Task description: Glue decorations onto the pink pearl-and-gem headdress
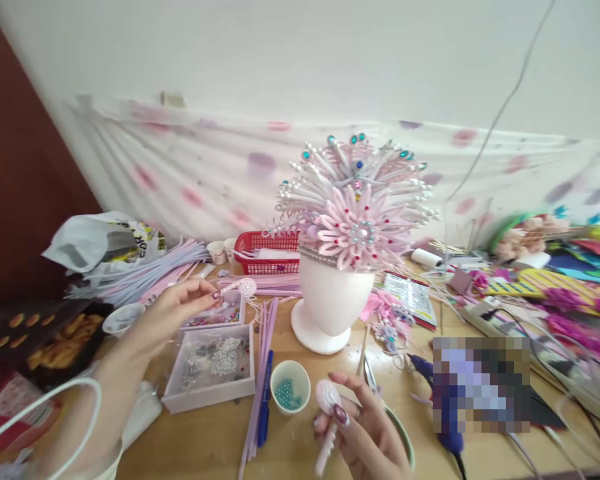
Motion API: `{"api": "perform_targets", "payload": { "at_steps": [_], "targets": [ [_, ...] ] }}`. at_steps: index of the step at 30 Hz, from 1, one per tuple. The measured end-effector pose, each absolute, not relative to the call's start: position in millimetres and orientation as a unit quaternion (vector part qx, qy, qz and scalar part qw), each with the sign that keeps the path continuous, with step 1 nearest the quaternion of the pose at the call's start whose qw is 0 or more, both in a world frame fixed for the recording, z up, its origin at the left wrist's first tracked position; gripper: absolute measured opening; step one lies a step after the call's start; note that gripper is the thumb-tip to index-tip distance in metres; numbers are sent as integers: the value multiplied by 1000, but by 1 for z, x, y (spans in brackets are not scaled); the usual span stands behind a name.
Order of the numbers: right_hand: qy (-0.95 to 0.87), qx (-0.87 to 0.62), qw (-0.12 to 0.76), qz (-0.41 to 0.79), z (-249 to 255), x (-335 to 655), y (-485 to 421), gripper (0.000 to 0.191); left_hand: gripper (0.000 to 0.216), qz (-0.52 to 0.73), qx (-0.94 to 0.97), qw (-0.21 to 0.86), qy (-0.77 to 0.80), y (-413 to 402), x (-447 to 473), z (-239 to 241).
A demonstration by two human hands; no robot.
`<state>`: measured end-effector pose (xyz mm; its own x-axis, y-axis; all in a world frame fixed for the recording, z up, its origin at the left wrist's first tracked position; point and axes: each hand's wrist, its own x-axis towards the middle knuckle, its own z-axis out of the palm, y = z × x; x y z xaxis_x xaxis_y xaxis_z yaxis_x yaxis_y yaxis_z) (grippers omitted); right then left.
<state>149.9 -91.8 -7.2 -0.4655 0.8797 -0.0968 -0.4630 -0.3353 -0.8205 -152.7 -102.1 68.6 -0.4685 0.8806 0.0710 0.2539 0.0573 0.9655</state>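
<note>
My left hand [193,300], its fingers pinched, holds a pale stick-like ornament with a round pearl-covered end [247,287] over the bead boxes. In my right hand [363,427], low at the front, is a pink stick ornament [326,397] with a rounded, whitish beaded head. Between the hands stands a paper cup [291,387] of turquoise beads. A white box [210,367] of pearls and clear beads lies below my left hand. Behind, a white head-shaped stand [330,293] carries a pink flowered headdress [357,213] with pearls and blue gems.
A blue pen [265,400] and lilac strips [255,407] lie beside the box. Farther back is a red basket [267,250]. To the right are a blue glue gun [449,407], scissors [371,377] and a power strip [500,327] with cables. Food trays [35,333] sit at left.
</note>
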Motion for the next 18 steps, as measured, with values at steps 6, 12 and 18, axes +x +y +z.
{"api": "perform_targets", "payload": {
  "at_steps": [6,12,18],
  "targets": [
    [-249,-194,447,837,-10,151,-101,37,28,603,378,438,549,-133,-39,33],
    [-249,-206,442,836,-24,168,-108,43,38,579,403,489,513,-153,38,8],
    [-315,-281,480,769,-33,184,-105,50,59,458,528,431,571,-147,31,-4]
  ]
}}
